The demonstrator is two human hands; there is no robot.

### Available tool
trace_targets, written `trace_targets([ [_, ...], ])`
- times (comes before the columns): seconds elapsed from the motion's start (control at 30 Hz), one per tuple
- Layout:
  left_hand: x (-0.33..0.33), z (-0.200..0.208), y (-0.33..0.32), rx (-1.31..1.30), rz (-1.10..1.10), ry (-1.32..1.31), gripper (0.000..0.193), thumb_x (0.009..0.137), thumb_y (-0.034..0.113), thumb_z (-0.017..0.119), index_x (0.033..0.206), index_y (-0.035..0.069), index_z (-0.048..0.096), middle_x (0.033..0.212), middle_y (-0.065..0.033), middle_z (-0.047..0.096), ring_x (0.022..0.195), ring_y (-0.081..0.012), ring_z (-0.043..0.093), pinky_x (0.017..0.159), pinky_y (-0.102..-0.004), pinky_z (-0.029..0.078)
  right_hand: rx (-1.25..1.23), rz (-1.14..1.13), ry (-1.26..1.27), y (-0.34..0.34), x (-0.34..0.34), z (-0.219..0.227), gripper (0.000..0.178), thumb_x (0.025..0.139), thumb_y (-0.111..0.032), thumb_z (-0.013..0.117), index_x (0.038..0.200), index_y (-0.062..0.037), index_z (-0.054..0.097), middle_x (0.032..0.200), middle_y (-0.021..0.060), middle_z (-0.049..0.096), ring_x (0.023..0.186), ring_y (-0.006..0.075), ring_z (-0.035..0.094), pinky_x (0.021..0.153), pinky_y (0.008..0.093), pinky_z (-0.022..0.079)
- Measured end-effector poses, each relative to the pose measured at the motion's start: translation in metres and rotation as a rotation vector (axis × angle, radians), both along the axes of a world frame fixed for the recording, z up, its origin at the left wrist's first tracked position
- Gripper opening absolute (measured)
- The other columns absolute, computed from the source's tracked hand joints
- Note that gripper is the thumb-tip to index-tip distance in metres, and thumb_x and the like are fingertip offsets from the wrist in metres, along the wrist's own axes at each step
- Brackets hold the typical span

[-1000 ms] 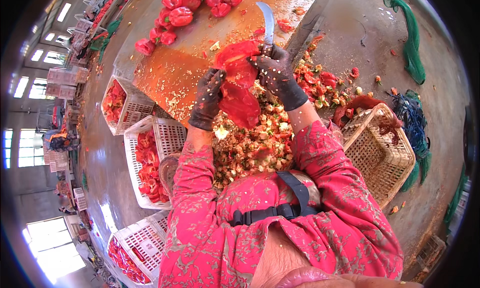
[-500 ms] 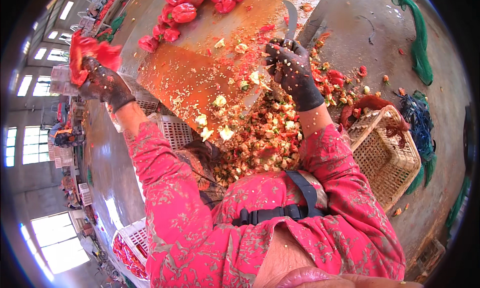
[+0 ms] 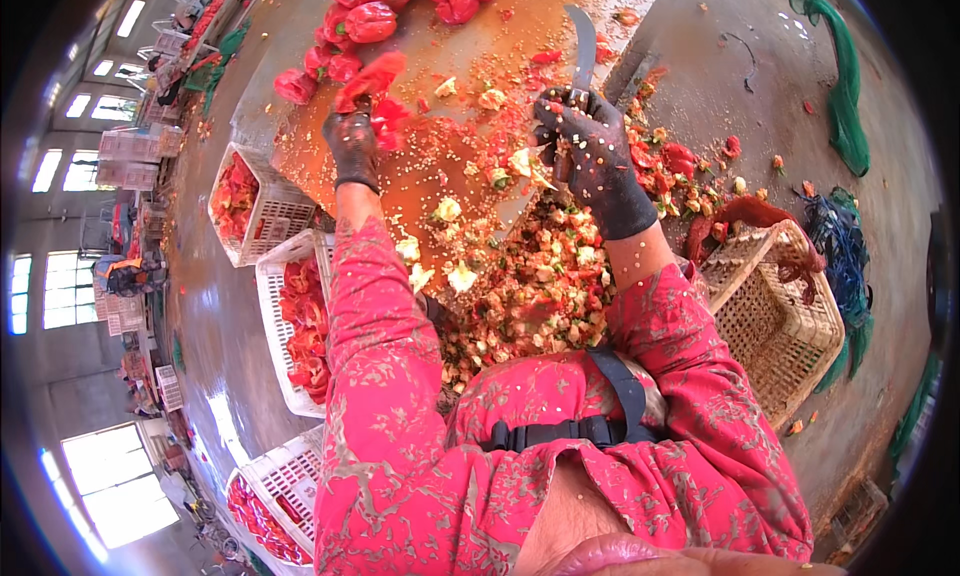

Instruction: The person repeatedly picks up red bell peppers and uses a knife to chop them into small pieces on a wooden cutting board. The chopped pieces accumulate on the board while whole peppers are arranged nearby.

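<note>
My left hand [image 3: 352,148], in a dark glove, is closed on a torn-open red bell pepper [image 3: 372,84] over the left part of the wet table [image 3: 300,141]. Its flaps spread out above my fingers. My gloved right hand [image 3: 590,151], dotted with seeds, grips a knife [image 3: 584,44] whose curved blade points away from me. Past my left hand lies a group of whole red bell peppers [image 3: 370,22]. Pale pepper cores [image 3: 448,209] and seeds litter the tabletop between my hands. A thick heap of cores and scraps [image 3: 545,286] lies close in front of me.
Left of the table stand white crates with red pepper pieces: one far crate [image 3: 270,211], one nearer [image 3: 272,326], another at lower left [image 3: 300,466]. A tilted, dirty basket [image 3: 770,316] is at right, beside blue and green netting [image 3: 840,251]. Green mesh [image 3: 840,86] lies farther off.
My left hand has swung right from beyond the table's left side to over the tabletop, still holding red pepper. The left crates now show more. My right hand stays nearly in place with the knife.
</note>
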State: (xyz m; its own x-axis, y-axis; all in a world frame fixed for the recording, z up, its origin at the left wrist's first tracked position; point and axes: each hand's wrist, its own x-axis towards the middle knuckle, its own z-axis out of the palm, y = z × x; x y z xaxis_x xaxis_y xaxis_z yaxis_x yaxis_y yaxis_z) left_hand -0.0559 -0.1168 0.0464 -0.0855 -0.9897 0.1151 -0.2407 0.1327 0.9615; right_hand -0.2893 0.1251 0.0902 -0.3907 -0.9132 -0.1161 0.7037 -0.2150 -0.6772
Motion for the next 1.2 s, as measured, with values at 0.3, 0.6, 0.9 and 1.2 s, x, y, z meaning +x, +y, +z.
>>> trace_targets([
  [0.3,-0.051,0.045,0.086,0.586,-0.376,1.196,0.019,0.086,0.014,0.055,0.103,0.007,0.057,0.095,-0.0084,0.064,0.084,-0.0247,0.062,0.075,-0.0399,0.053,0.07,-0.022,-0.022,-0.015,0.02,-0.019,0.027,0.082,-0.013,0.06,0.106,-0.0078,0.05,0.09,0.0043,0.063,0.066,0.0147,0.06,0.045,0.026,0.046],
  [0.6,-0.135,0.012,0.151,0.492,-0.568,0.954,0.036,0.086,0.022,0.054,0.115,0.003,0.052,0.116,-0.0129,0.056,0.099,-0.0282,0.057,0.091,-0.0403,0.043,-0.129,-0.022,-0.085,-0.012,-0.003,-0.07,0.046,0.079,-0.013,0.059,0.12,-0.0105,0.038,0.102,0.0065,0.058,0.079,0.0146,0.056,0.067,0.0316,0.046],
  [0.9,-0.159,-0.006,0.143,0.366,-0.535,0.808,0.039,0.086,0.025,0.054,0.116,0.001,0.049,0.113,-0.0134,0.057,0.098,-0.0299,0.056,0.089,-0.0387,0.043,-0.138,-0.33,0.426,-0.003,-0.008,-0.03,0.028,0.07,-0.006,0.058,0.096,0.003,0.058,0.083,0.0032,0.061,0.079,0.011,0.054,0.07,0.0291,0.045],
  [1.2,-0.147,-0.009,0.136,0.158,-0.431,0.532,0.039,0.086,0.026,0.053,0.117,0.002,0.048,0.11,-0.0131,0.058,0.095,-0.0308,0.057,0.083,-0.0393,0.045,-0.079,-0.434,0.405,-0.03,0.008,-0.071,0.037,0.075,-0.016,0.067,0.106,0.0003,0.056,0.097,0.0059,0.062,0.093,0.0144,0.055,0.083,0.0314,0.044],
])
